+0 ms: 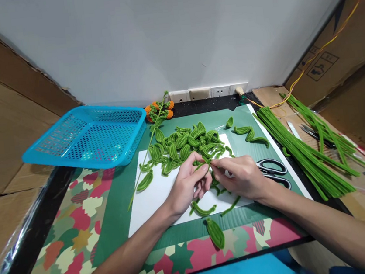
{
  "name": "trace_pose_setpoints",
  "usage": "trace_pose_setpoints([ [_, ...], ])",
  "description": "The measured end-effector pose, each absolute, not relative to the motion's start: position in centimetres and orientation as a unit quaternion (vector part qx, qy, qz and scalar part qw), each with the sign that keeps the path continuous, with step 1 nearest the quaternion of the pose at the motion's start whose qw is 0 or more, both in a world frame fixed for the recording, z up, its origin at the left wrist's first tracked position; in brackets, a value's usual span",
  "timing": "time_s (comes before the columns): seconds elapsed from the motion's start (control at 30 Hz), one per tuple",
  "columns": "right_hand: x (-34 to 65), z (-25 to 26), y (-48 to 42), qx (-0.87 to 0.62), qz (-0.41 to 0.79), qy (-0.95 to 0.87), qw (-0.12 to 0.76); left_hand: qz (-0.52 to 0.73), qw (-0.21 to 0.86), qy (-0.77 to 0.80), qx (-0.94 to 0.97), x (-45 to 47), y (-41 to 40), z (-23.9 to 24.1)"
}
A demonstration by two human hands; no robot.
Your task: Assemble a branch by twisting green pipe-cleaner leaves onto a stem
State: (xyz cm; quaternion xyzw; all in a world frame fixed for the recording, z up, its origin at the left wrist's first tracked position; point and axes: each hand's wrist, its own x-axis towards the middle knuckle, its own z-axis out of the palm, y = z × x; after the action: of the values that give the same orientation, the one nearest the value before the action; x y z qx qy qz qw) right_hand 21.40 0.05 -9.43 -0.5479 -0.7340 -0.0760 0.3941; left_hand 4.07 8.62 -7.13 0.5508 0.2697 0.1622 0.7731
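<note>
My left hand and my right hand meet over a white sheet, both pinching a green pipe cleaner piece between their fingertips. Behind the hands lies a heap of folded green pipe cleaner leaves. A long green stem with leaves and orange flowers lies diagonally at the left of the heap. Loose leaf pieces rest near my wrists, one at the front edge of the green mat.
A blue plastic basket sits at the back left. Black-handled scissors lie just right of my right hand. A bundle of straight green pipe cleaners stretches along the right. Wall sockets and cardboard walls surround the table.
</note>
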Motion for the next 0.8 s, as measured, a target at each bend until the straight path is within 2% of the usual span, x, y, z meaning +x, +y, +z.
trace_pose_setpoints([
  [0.57,21.2,-8.8,-0.1,-0.568,-0.083,-0.726,0.38,0.206,0.757,0.288,0.55,4.3,8.5,-7.3],
  [0.8,21.5,-8.6,0.2,-0.576,-0.128,-0.717,0.371,0.214,0.754,0.286,0.551,4.4,8.3,-7.2],
])
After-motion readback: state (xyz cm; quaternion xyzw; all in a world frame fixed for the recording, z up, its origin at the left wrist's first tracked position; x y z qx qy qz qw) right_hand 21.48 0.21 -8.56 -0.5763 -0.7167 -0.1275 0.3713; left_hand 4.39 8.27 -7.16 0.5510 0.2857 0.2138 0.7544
